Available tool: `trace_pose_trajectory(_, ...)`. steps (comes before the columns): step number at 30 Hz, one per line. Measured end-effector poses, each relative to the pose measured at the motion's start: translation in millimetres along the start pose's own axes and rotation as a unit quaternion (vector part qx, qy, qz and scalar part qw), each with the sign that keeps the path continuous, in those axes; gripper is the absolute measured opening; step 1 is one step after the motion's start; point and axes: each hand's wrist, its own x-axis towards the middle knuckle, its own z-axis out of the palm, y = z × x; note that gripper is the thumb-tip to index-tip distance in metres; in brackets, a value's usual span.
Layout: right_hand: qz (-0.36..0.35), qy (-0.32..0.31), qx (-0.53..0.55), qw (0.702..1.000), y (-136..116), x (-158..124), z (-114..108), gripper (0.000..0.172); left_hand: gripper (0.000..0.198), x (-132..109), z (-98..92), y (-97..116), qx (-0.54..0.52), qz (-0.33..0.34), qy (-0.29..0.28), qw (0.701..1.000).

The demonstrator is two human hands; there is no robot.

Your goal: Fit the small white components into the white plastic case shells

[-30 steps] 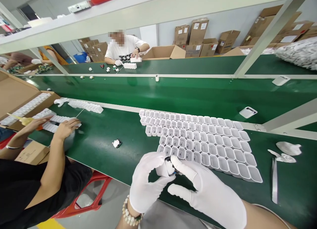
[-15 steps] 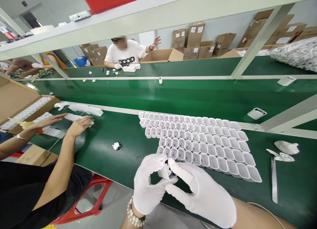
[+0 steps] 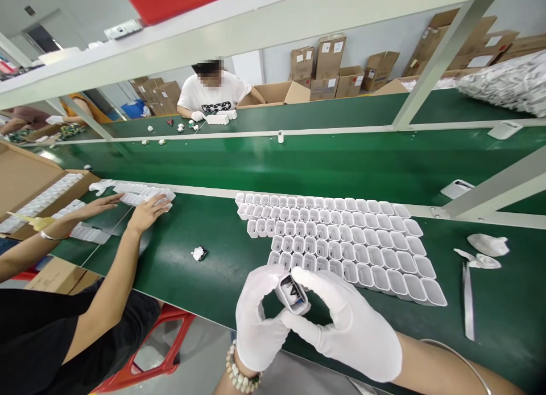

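Observation:
Both my hands wear white gloves and meet at the table's near edge. My left hand (image 3: 258,321) and my right hand (image 3: 350,329) pinch one small white plastic shell (image 3: 292,293) between thumbs and forefingers; its open end faces me and shows a dark insert inside. Just beyond my fingers lie several rows of identical empty white shells (image 3: 341,241) on the green table (image 3: 205,281). A loose black-and-white insert (image 3: 199,252) lies on the table to the left.
A co-worker's bare hand (image 3: 147,210) rests on a row of white shells at the left. Tweezers (image 3: 468,301) and crumpled white gloves (image 3: 486,245) lie at the right. A green conveyor (image 3: 324,161) runs behind; another person in a white shirt (image 3: 213,96) works across it. Cardboard boxes stand behind.
The shell has turned in my fingers so its open end now faces me. The co-worker's hands moved farther onto the shell rows. The person across lowered a raised arm.

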Motion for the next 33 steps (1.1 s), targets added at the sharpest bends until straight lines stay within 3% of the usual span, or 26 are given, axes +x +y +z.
trace_pose_trajectory(5,-0.007,0.005,0.004,1.000,1,1,0,0.030,0.059,4,-1.1,0,0.006,0.039,-0.023,0.999)
trace_pose_trajectory(13,-0.039,0.006,-0.009,0.999,2,3,2,0.020,0.050,5,-0.9,7,0.011,0.006,-0.044,0.999)
trace_pose_trajectory(21,-0.027,-0.015,-0.011,0.999,4,6,5,0.022,0.045,1,-2.3,-4,0.049,0.004,-0.054,0.997)
trace_pose_trajectory(27,-0.010,-0.031,-0.027,0.999,7,0,11,0.037,0.051,-1,1.5,-18,0.041,0.038,-0.052,0.997)
trace_pose_trajectory(33,-0.111,-0.032,-0.140,0.983,16,-7,15,0.040,0.048,-2,2.2,-15,0.064,0.017,-0.051,0.996)
